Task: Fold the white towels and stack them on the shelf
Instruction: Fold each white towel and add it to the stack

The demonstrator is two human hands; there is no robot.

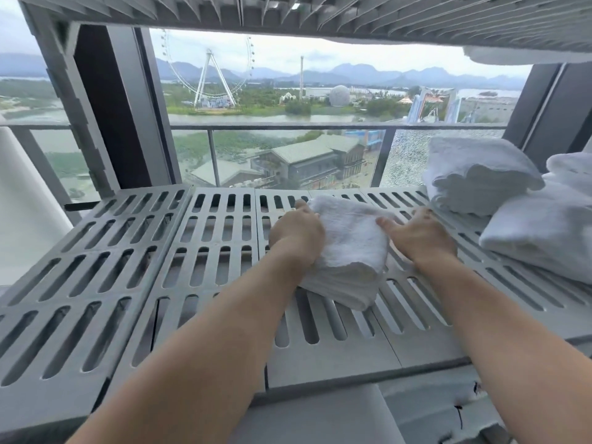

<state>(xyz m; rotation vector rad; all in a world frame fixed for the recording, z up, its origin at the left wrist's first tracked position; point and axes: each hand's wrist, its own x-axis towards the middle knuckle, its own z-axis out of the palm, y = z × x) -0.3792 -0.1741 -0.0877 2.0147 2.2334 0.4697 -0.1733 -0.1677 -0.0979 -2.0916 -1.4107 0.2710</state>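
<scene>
So, both bare forearms are stretched straight out over the slotted grey shelf (208,238), and the folded towel (349,248) sits on the slats right between the two hands. The left hand (298,238) is clamped on the left side of the folded towel, back of the hand facing up. Its thumb lies by the far left corner and the fingers curl out of sight round the edge, so it's got a proper hold. The right hand (419,238) is just right of the folded towel, palm down and looking pretty flat on the slats. Its thumb is stretched sideways and touches the right edge, and it isn't holding anything as far as I can see. The near end of the folded towel shows its layered folds.

Further right of the folded towel, well apart from it, there's a stack of folded towels (480,177) toward the back. A bigger folded towel (544,241) lies nearer the front, touching that stack. Beyond the folded towel is a window (288,107), and above it the underside of an upper shelf (320,14).
</scene>
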